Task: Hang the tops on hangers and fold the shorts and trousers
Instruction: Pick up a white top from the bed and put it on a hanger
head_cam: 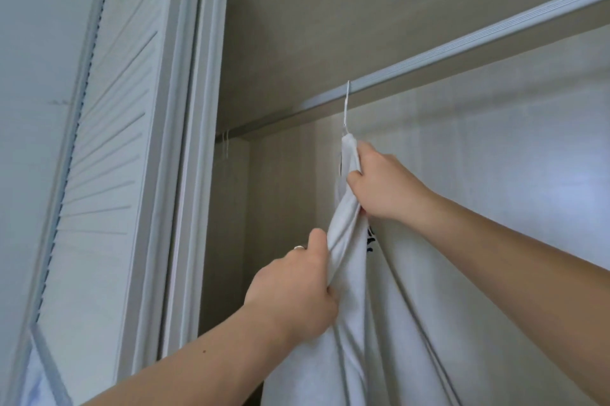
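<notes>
Two bare hands are gripping one white top (396,323), which is hanging from a thin white hanger hook (346,105) caught over the closet rail (462,45). The hook is sitting at twelve o'clock from the garment's bunched neck. From there the cloth is falling away toward five o'clock and filling the lower right of the view. The hanger's shoulders are hiding inside the fabric.

The right hand (383,184), reaching in from four o'clock, is clenching its fingers round the gathered cloth just below the hook. The left hand (293,290), coming up from seven o'clock, is grasping a fold of the same top lower down, with its thumb lying on the near side and its fingers curling into the fabric. A ring (298,248) is showing on one of its fingers. The left hand is lying at seven o'clock from the right, near it but apart, and a twisted band of cloth is running between them.

A dark print (371,240) is peeking out at six o'clock from the right hand, too creased to read. The rail is slanting from eight o'clock up toward two o'clock. At its far eight o'clock end, a few more thin hooks (226,141) are hanging. A white louvred door (109,141) is standing at nine o'clock.
</notes>
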The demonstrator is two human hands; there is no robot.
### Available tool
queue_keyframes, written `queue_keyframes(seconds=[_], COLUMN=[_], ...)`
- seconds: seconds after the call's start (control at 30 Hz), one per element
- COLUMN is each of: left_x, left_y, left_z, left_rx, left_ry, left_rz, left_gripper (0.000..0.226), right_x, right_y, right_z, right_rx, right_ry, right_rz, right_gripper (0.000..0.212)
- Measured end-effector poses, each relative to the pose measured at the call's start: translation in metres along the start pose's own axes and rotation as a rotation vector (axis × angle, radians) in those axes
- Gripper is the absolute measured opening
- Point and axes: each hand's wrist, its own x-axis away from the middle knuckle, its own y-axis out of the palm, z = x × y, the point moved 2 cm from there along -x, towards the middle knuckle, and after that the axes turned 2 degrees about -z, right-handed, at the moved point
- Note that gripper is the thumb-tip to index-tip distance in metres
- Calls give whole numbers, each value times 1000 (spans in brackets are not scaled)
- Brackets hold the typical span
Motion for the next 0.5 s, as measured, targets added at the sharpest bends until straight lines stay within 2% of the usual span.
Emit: queue_keyframes(seconds=[0.17,0.27,0.43,0.5], left_x=[-16,-33,-64,-77], left_y=[-2,-4,-1,1], left_z=[-11,-21,-45,-55], left_rx=[-101,-152,-270,-332], left_ry=[-74,-140,-239,-277], left_rz=[-98,-163,-318,-335], left_gripper=[28,28,53,56], right_x=[-27,-47,-82,-98], right_y=[31,53,100,120], right_z=[-3,-6,-13,-17], right_rx=[-75,-110,-171,-195], right_ry=[-6,7,31,26], right_rz=[-73,-90,-141,-149], right_gripper=[23,24,32,32])
